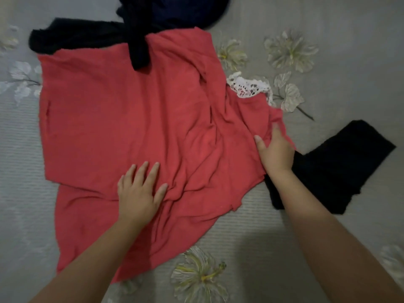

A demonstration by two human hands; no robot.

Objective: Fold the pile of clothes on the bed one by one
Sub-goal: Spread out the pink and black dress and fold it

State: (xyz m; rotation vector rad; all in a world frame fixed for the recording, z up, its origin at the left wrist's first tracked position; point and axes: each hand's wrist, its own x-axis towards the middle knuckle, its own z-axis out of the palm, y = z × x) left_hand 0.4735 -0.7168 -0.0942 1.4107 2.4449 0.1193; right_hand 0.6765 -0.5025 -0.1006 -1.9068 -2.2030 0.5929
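Clothes on the bed: coral-red garment spread wide across the grey flowered bedspread, mostly flat toward the left, rumpled into long creases through the middle and right. White lace trim showing at its upper right edge. Lower portion trailing toward the near edge of the view, partly doubled under the upper layer.

Left hand lying palm down on the lower middle of the red garment, fingers straight and slightly spread, thumb out to the right against a bunched fold. Pressing flat, nothing pinched.

Right hand resting on the right-hand edge of the same garment, fingers pointing up and away. Thumb and one finger visible and fairly straight; the others hidden behind the hand or tucked into the cloth, so cannot tell whether any fabric is gripped there.

Black folded piece lying on the bedspread just right of the right wrist, partly under the forearm and touching the red garment's corner. Black garment stretched out at the top left, one dark strip of it draped down over the red garment's upper edge. Dark navy heap at the top centre, cut off by the frame, touching the black garment.

Pale printed flowers scattered over the bedspread, at upper right and near the bottom centre.
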